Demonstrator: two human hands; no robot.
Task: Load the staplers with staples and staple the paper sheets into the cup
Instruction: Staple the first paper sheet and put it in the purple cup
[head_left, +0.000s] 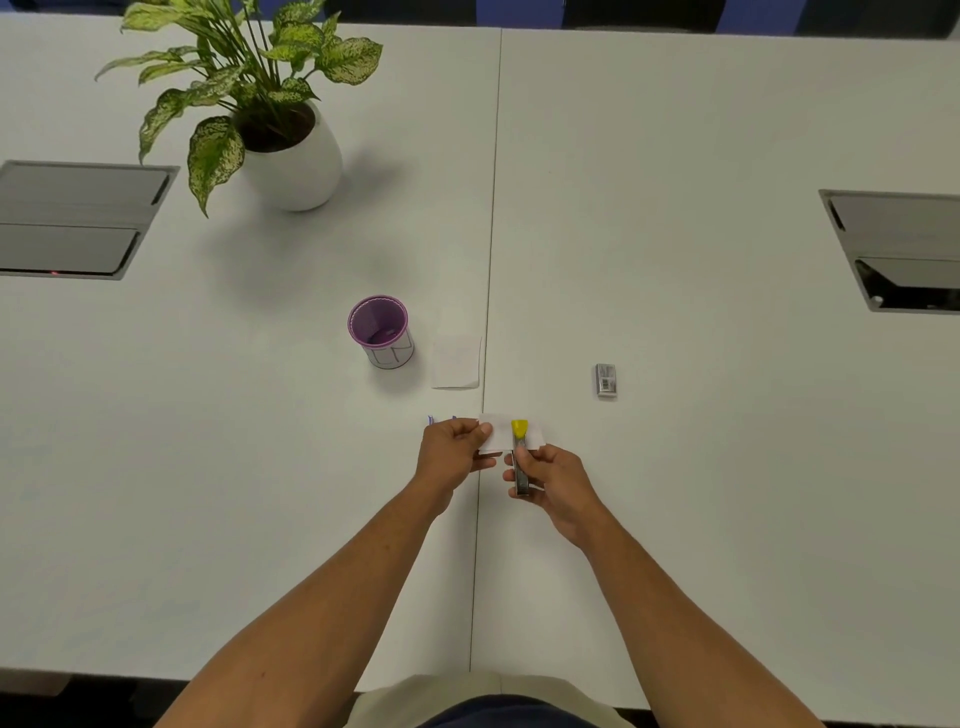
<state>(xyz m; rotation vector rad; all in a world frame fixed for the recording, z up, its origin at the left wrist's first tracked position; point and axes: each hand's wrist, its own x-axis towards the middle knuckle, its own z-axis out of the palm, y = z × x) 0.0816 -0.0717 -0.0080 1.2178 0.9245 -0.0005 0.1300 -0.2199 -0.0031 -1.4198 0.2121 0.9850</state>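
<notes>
Stapler (520, 457), yellow-tipped and dark-bodied, sits in the person's right hand (558, 480) just above the white table (727, 467), its yellow nose lying over a small white paper sheet (498, 439). The right hand's fingers (524, 460) are curled round the stapler's body, gripping it from the near end. The left hand (452, 452) holds the sheet's left edge, thumb and fingers pinched together on it. Whether the stapler's mouth is closed on the paper cannot be told from the head view.

Farther back on the table, a purple-lined cup (381, 331) stands upright, with a second paper sheet (456, 362) lying flat just to its right. A small grey staple box (605, 380) rests well apart on the right side. A potted plant (270, 104) in a white pot stands at the far left, and two recessed grey panels (78, 218) sit in the table at either edge.
</notes>
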